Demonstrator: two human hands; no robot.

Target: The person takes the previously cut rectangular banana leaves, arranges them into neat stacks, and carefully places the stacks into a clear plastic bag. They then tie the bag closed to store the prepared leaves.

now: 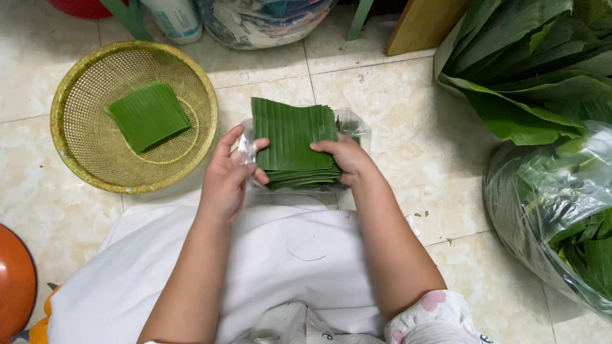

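So the person's sitting on the pale tiled floor (395,121) with a thick stack of square-cut green banana leaf pieces (293,137) held out in front of their lap. The right hand (347,159) is closed on the stack's right edge, thumb on top and fingers tucked under. The left hand (229,172) is at the stack's left edge, pinching a bit of clear thin plastic wrap (245,153) between thumb and fingers, with that plastic showing around and behind the stack too. Just to the left, a round yellow woven basket (76,146) sits on the floor with a few more cut leaf squares (148,116) lying inside it. Off to the right there's a pile of big whole banana leaves (529,64), plus a clear plastic bag stuffed with leaves (548,204) right below it.
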